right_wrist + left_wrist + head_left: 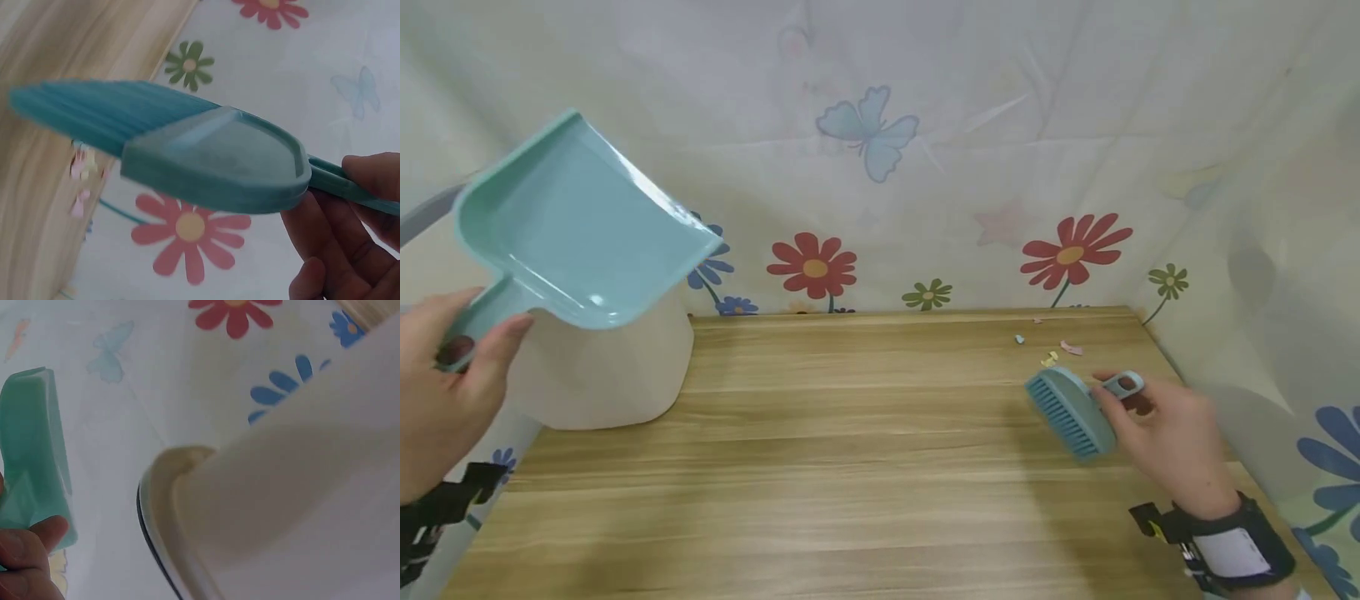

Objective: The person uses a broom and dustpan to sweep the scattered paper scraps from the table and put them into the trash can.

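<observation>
My left hand [452, 392] grips the handle of a light teal dustpan [587, 225]. The pan is raised at the left with its inner face towards me, and it overlaps a white bin [613, 375] in the head view. Over the right side of the table, my right hand [1176, 437] pinches the handle of a matching small hand brush [1075, 412]. Its bristles [106, 109] point away from the hand in the right wrist view. Just beyond the brush lie several small paper scraps [1070, 348], pink, yellow and blue.
A wood-grain table [850, 467] spans the middle. The bin stands at its left edge, with its rim [165, 512] close by in the left wrist view. Behind and to the right hangs a white curtain [970, 167] with flowers and a butterfly.
</observation>
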Demonstrator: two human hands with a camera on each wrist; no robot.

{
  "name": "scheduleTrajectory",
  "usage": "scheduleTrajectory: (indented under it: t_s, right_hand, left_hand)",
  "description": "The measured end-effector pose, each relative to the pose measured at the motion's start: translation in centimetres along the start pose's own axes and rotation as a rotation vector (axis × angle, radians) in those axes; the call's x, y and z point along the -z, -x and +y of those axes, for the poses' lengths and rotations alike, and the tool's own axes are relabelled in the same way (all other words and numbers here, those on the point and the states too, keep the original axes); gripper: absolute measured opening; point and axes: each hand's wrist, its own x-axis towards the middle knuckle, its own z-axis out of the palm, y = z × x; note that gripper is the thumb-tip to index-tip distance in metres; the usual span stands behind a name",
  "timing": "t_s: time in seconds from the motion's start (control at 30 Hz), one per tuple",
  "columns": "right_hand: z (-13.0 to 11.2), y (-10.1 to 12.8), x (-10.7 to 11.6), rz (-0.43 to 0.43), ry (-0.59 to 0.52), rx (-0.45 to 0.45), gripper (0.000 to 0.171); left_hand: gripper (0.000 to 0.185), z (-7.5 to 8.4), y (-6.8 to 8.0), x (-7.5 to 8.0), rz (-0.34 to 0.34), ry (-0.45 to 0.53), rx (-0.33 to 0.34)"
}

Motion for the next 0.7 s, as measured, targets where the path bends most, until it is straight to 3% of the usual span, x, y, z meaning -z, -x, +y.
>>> scheduleTrajectory:
  t_s: [0.1, 0.2, 0.33, 0.47, 0.6, 0.7]
  right_hand:
    - [0.7, -0.2, 0.2, 0.023, 0.045, 0.043, 0.036]
    - [1.6, -0.3, -0.1, 0.049, 0.08, 0.098, 0.031]
    - [2.8, -0.2, -0.7, 0.058, 0.134, 0.165, 0.071]
    - [4.0, 0.0, -1.5, 0.052, 0.168, 0.211, 0.068]
    - [5.2, 0.3, -2.6, 0.034, 0.183, 0.224, 0.026]
    - [5.7, 0.4, -3.4, 0.006, 0.211, 0.21, 0.045]
  left_hand:
    - [0.066, 2.9, 0.5, -0.3, -0.041, -0.035, -0.064]
    - [0.072, 5.2, 1.8, -1.8, -0.034, -0.016, -0.06]
    - [0.07, 7.0, 4.2, -4.5, -0.137, 0.081, -0.001]
    - [0.038, 8.6, 6.5, -7.3, -0.284, 0.194, 0.067]
    - [0.022, 10.3, 8.4, -9.9, -0.402, 0.283, 0.133]
    - [0.023, 11.2, 9.6, -11.6, -0.483, 0.313, 0.169]
